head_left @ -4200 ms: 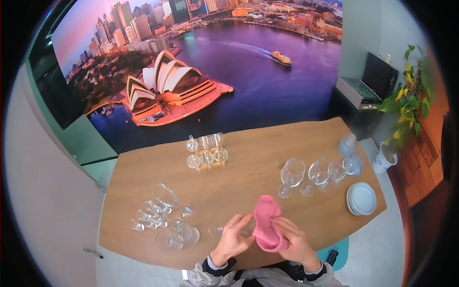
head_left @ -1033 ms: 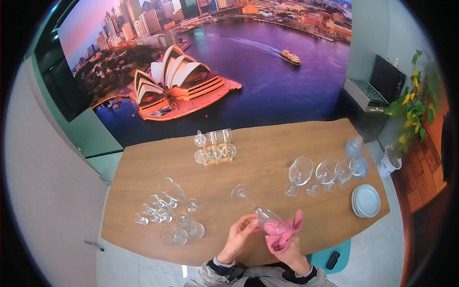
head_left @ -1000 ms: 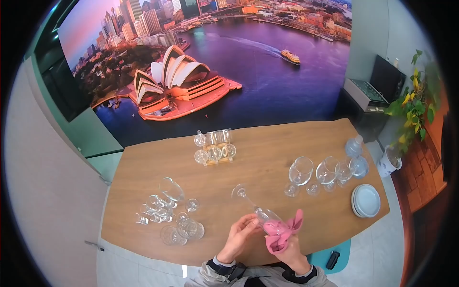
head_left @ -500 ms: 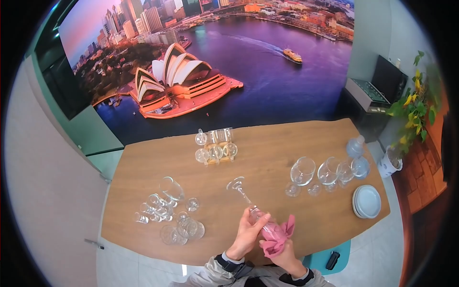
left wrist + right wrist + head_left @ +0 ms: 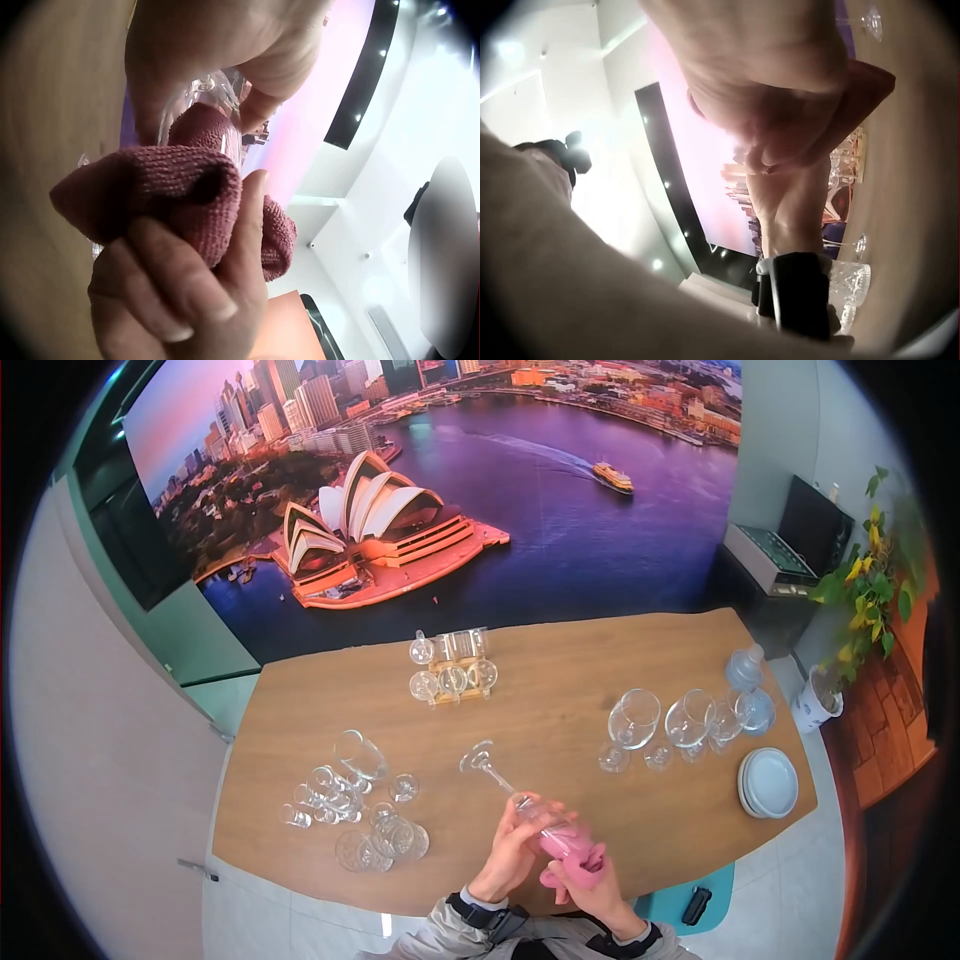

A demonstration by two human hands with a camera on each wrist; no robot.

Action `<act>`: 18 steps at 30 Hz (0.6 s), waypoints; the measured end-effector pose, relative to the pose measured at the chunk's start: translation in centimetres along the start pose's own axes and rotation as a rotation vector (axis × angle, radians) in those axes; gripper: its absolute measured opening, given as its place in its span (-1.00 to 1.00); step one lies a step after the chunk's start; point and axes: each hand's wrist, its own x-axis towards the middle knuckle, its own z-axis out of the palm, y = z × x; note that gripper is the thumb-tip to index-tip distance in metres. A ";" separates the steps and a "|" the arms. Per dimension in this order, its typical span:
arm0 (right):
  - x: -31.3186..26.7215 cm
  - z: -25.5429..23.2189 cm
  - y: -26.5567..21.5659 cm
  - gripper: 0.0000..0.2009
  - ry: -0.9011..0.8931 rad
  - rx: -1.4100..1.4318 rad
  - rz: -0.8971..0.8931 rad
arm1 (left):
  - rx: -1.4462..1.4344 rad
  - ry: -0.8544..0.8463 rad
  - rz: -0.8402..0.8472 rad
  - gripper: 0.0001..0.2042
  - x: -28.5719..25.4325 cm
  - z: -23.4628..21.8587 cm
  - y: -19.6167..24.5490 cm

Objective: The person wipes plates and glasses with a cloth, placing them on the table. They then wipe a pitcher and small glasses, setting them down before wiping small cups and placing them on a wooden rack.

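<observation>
Glass (image 5: pixel 486 764): held tilted over the near part of the table (image 5: pixel 545 690), between the two hands; its foot is pointed away from the body and to the left, its mouth towards the right hand.
Cloth (image 5: pixel 572 847): pink and coarse in weave; one part is seen inside the clear bowl in the left wrist view, and the rest is bunched at the mouth.
Left hand (image 5: pixel 508 852): the bowl is gripped by the curled fingers and thumb.
Right hand (image 5: pixel 594 890): the bunched cloth is held in curled fingers; in the right wrist view most of these fingers are hidden.
Small glasses (image 5: pixel 325 797): crowded together on the left of the table, with a larger glass (image 5: pixel 360 756) just beyond.
Tumblers (image 5: pixel 402 835): placed side by side, nearer to the body than the small glasses.
Mugs (image 5: pixel 453 679): set on a wooden rack near the far edge.
Wine glasses (image 5: pixel 690 717): lined up on the right, with a bluish vessel (image 5: pixel 745 670) at the far end.
Plates (image 5: pixel 769 783): stacked near the right edge.
Wall: covered by a harbour mural (image 5: pixel 430 510).
</observation>
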 end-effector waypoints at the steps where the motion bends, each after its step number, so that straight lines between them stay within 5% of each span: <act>1: 0.2 -0.1 0.7 -0.82 0.006 -0.039 -0.028 | 0.002 0.010 0.000 -0.68 0.0 -0.1 -0.1; 6: 0.4 -0.2 0.8 -0.74 0.018 -0.042 -0.058 | 0.003 0.022 -0.007 -0.68 -0.2 0.0 0.0; 14: 0.9 -0.8 0.3 -0.85 -0.074 -0.347 -0.358 | 0.026 0.053 -0.040 -0.72 0.0 0.1 0.0; 18: 0.9 -0.8 0.6 -0.71 -0.058 -0.283 -0.224 | 0.028 0.061 -0.049 -0.72 0.0 0.0 0.0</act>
